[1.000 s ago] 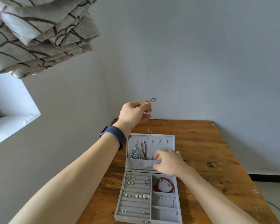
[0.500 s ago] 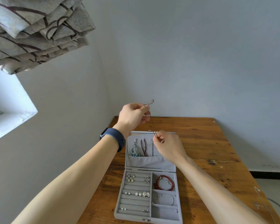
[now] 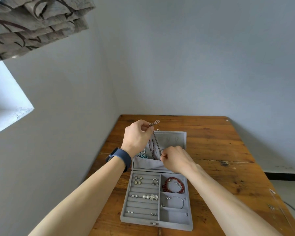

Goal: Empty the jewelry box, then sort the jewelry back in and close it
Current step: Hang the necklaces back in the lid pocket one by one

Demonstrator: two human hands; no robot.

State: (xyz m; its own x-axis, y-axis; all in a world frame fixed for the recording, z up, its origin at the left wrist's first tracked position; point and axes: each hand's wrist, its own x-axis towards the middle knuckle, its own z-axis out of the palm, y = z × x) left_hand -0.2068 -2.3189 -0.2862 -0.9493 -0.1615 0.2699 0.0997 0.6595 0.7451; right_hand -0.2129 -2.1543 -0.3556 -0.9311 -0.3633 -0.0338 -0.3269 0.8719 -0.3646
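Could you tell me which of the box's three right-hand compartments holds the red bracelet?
The farthest compartment, beside the lid, holds the red bracelet; the middle one holds a thin silver chain.

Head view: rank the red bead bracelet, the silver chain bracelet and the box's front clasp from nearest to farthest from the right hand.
1. Red bead bracelet, top right compartment, just below the right hand.
2. Silver chain bracelet, next compartment toward the person.
3. Front clasp, on the near edge of the box.
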